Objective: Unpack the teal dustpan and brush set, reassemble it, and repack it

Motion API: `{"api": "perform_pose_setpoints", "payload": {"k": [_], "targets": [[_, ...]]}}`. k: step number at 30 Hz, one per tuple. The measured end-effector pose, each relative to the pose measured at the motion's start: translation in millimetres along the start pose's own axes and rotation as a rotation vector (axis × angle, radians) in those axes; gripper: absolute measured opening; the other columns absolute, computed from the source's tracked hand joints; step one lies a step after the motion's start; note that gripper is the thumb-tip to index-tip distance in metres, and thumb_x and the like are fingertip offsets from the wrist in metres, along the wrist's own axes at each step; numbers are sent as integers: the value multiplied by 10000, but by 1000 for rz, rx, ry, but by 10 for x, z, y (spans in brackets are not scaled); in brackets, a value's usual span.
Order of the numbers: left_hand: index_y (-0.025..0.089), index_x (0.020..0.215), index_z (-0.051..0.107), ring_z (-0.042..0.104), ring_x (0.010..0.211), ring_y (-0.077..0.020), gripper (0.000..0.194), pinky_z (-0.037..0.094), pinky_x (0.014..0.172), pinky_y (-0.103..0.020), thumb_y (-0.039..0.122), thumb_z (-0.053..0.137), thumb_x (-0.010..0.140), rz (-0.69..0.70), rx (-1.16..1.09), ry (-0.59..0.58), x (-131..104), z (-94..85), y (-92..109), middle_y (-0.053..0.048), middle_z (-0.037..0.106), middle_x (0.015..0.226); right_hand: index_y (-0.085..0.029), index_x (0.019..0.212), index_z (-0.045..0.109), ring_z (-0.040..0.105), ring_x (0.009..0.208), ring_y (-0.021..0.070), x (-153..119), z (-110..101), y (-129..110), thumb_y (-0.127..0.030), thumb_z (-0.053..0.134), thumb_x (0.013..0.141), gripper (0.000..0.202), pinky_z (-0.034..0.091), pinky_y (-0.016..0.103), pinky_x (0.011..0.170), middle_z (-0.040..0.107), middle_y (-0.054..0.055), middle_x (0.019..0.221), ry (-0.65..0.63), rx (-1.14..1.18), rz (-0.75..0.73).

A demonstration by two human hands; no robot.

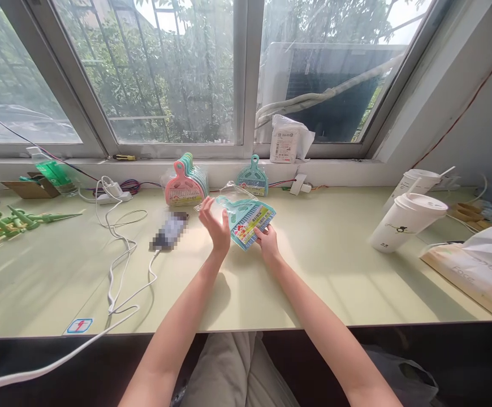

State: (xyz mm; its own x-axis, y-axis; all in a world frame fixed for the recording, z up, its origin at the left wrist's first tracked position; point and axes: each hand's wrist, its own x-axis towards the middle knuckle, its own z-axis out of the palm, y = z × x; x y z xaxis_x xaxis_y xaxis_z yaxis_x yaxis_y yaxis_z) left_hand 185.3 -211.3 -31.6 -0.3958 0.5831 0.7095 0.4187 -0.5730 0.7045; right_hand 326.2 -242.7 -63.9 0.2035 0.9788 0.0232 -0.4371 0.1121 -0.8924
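A mint-green dustpan and brush set (246,217) in clear plastic wrap is held tilted above the table, its yellow label facing up. My right hand (268,240) grips its lower right edge, thumb on top beside the label. On the handle side, my left hand (215,226) is raised with its fingers stretched up and thumb apart, close to the wrap around the handle. Whether its palm touches the wrap is hard to make out. Behind, a row of similar sets (183,186), pink in front, stands by the sill, and another green set (253,176) leans there.
Left of my hands lie a blurred phone (170,230) and white cables (116,254). Green plastic pieces (8,226) and a bottle (55,175) are farther left. White cups (411,217) and a paper bag (475,265) stand at right. A white package (286,144) sits on the sill.
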Motion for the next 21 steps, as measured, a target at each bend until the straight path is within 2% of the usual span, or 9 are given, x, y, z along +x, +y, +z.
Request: {"api": "perform_pose_setpoints", "payload": {"k": [2,3,4,5,7,9,11,15,21], "targets": [[213,1376,337,260,1443,-291,666,253,1166,-520,406,664,828,-99,43,219,42,-13,-53,-185,301,1517,-219,992,531,668,972,214,-11,3,-18,-264,713,694,352,591,365,835,682,57,1060,-2,34,-22],[217,1396,294,261,1443,-297,729,285,1150,-522,454,669,818,-192,7,242,62,-2,-104,-197,279,1523,-220,996,526,664,985,214,-14,6,-24,-267,715,696,357,589,367,844,678,59,1069,-1,44,-32],[220,1400,283,306,1424,-299,732,344,1116,-518,500,644,828,-297,-66,196,77,22,-161,-202,307,1507,-222,998,521,660,996,213,-16,9,-28,-272,718,700,361,586,369,853,675,60,1076,-1,52,-41],[218,1386,308,380,1385,-297,686,408,1069,-507,540,593,852,-398,-168,86,82,55,-214,-201,377,1466,-223,1001,515,656,1007,213,-17,12,-31,-276,720,703,365,583,371,862,673,61,1080,-1,59,-51],[194,1309,431,534,1256,-293,580,493,981,-486,603,465,899,-552,-405,-237,54,136,-275,-180,554,1314,-227,1015,502,649,1026,211,-16,17,-32,-281,720,708,380,576,373,878,669,62,1081,10,67,-67],[164,1204,541,621,1133,-299,571,517,945,-490,634,427,899,-644,-612,-501,-20,208,-254,-157,663,1156,-231,1043,492,638,1052,207,-11,13,-37,-282,710,721,392,565,371,899,662,67,1101,38,72,-93],[151,1166,581,641,1090,-308,558,511,952,-497,619,504,871,-709,-761,-635,-109,250,-173,-142,696,1105,-231,1069,487,627,1074,205,1,0,-48,-284,695,737,395,556,371,917,650,76,1135,81,81,-118],[165,1225,576,591,1178,-325,560,449,1027,-483,487,703,785,-740,-923,-743,-203,236,-8,-127,671,1204,-216,1085,486,627,1084,216,35,-29,-63,-287,694,739,409,544,395,940,640,96,1156,119,107,-134],[180,1251,559,539,1235,-344,607,410,1047,-485,447,752,742,-759,-946,-718,-207,208,88,-129,635,1256,-229,1090,486,633,1089,220,64,-37,-41,-285,698,731,420,535,422,960,660,82,1127,125,132,-154]]}}
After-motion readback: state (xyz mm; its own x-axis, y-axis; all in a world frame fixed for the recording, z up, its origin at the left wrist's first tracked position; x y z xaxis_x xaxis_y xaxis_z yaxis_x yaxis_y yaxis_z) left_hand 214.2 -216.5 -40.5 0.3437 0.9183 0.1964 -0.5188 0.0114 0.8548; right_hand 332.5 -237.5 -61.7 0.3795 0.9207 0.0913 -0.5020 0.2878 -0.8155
